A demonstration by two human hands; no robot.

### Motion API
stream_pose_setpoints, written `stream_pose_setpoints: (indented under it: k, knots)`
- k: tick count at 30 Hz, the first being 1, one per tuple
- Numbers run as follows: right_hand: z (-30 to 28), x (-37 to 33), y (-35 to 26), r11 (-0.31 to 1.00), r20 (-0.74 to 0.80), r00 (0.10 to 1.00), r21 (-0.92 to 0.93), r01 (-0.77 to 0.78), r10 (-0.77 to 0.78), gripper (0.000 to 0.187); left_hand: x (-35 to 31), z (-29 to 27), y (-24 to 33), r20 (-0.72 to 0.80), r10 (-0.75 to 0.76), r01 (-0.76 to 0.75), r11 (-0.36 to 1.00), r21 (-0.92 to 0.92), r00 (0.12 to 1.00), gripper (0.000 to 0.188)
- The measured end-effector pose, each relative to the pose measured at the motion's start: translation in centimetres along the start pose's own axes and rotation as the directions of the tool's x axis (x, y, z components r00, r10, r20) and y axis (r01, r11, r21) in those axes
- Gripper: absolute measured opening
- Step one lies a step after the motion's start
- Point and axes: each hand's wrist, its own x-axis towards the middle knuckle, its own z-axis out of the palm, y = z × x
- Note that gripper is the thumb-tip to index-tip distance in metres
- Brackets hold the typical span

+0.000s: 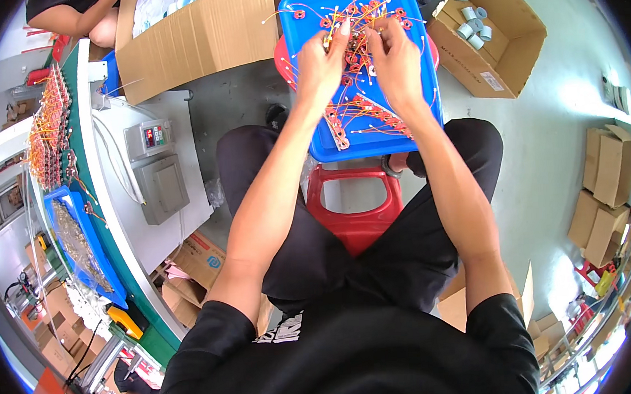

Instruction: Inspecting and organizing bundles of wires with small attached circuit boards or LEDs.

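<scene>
In front of me a blue tray rests on a red plastic stool. Small round red circuit boards with thin orange, yellow and red wires lie heaped in it. Unseparated strips of such boards lie in the tray's near part. My left hand is over the heap, thumb and fingers closed in a pinch. Close beside it, my right hand is pinched too, fingertips pointing at the same spot. Whatever sits between the fingertips is too small and partly covered to make out.
At left, a green-topped workbench carries a pile of wired boards and a blue tray of small metal parts. Cardboard boxes stand behind the tray, one holding white rolls. Another person's arm shows at upper left.
</scene>
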Motion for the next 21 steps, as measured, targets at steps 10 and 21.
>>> stream_pose_setpoints:
  k: [10, 21]
  knots:
    - [-1.1, -1.0, -0.7, 0.995, 0.148, 0.987, 0.087, 0.050, -0.063, 0.024, -1.1, -4.5, 1.9, 0.582, -0.197, 0.526, 0.705, -0.476, 0.789, 0.075]
    - [-0.7, -0.9, -0.3, 0.998, 0.357, 0.933, -0.060, -0.035, 0.055, 0.043, -3.4, -4.3, 4.6, 0.587, -0.224, 0.411, 0.888, -0.206, 0.778, 0.044]
